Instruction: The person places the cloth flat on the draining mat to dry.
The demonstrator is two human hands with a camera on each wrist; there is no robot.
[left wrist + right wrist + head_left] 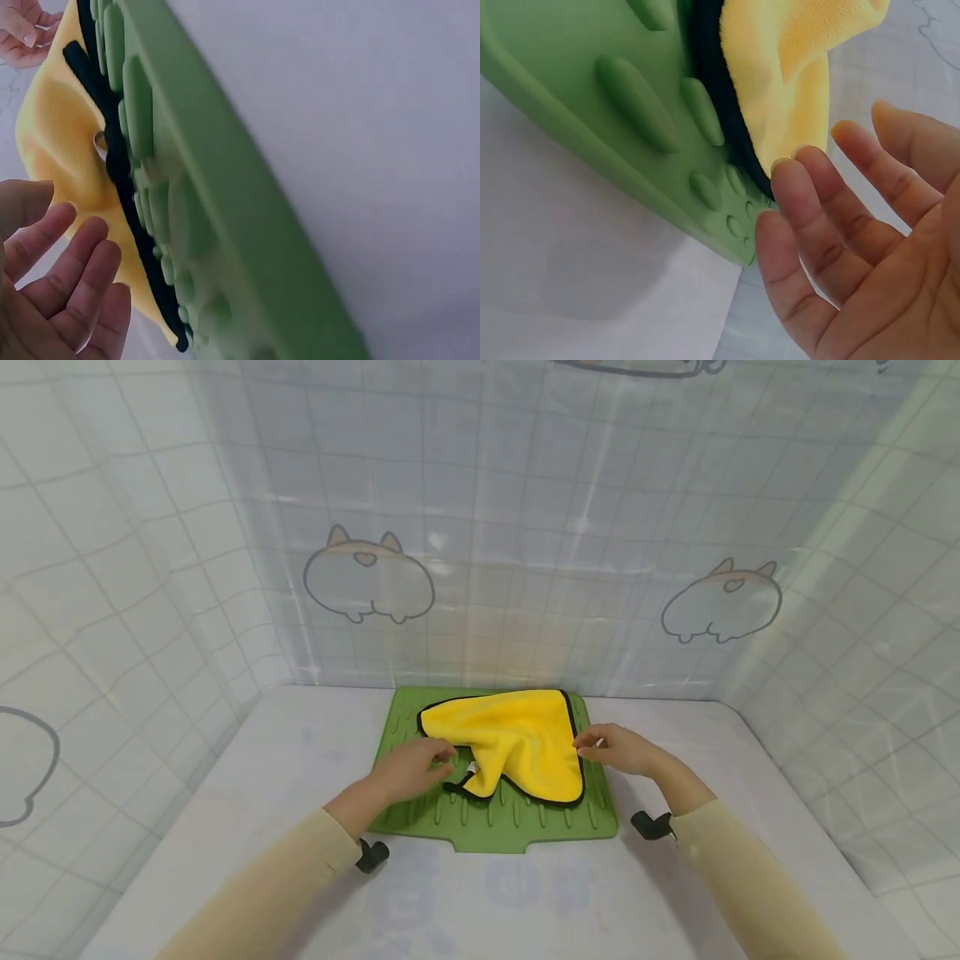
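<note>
A yellow cloth [525, 735] with black edging lies rumpled on a green ridged mat [491, 835], one lower corner folded in and a small white tag showing. My left hand [411, 768] hovers by the cloth's left side, over the mat, fingers loosely bent with nothing between them. In the left wrist view the left fingers [94, 274] overlap the yellow fabric. At the cloth's right edge is my right hand [618, 749], its fingertips close to the black border. The right wrist view shows these fingers [802, 202] spread and relaxed, holding nothing.
The mat lies on a white table [330, 735] close to the back wall [517, 610]. White grid-patterned sheets with cartoon animal outlines enclose the back, left and right. Black devices [372, 856] sit at both wrists, by the beige sleeves.
</note>
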